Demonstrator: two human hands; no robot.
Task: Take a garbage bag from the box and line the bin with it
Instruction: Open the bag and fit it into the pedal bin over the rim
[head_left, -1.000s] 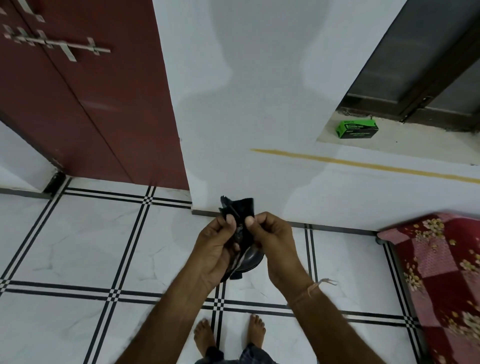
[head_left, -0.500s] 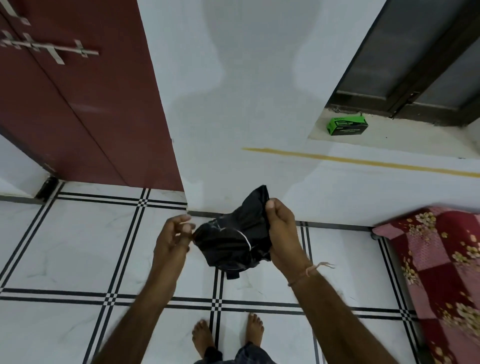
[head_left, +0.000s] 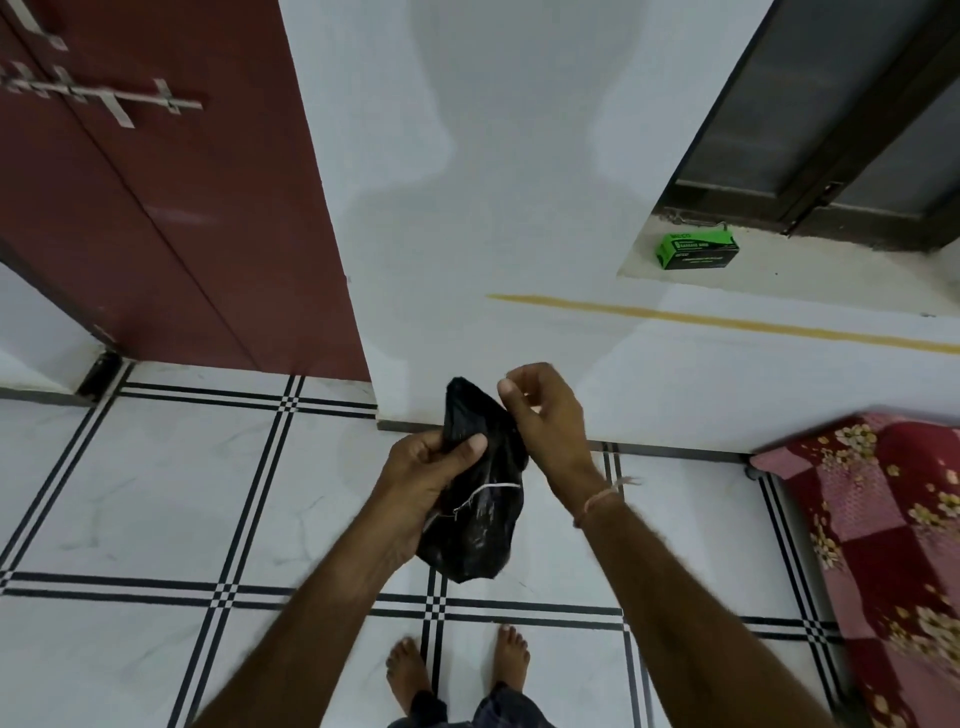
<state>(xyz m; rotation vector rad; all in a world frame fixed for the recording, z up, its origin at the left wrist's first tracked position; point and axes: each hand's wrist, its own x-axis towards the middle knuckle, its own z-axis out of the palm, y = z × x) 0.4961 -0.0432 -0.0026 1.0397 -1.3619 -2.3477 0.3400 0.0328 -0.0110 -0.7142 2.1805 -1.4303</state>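
A crumpled black garbage bag (head_left: 475, 512) with a thin white band around it hangs in front of me over the tiled floor. My left hand (head_left: 428, 470) grips its left side, thumb pressed on the plastic. My right hand (head_left: 548, 415) sits against the bag's upper right edge with its fingers curled; whether it pinches the plastic is not visible. The green garbage bag box (head_left: 698, 250) rests on the window ledge (head_left: 779, 280) at the upper right. No bin is in view.
A dark red door (head_left: 182, 218) with a metal latch stands at the left. A bed with a red floral cover (head_left: 893, 519) fills the right edge. My bare feet (head_left: 457, 670) stand on the white tiled floor (head_left: 156, 493), facing a white wall (head_left: 493, 208).
My left hand has moved in from the bag's left corner and closed on the bag. The bag has turned from spread sideways to hanging upright. My right hand's grip at the top has loosened.
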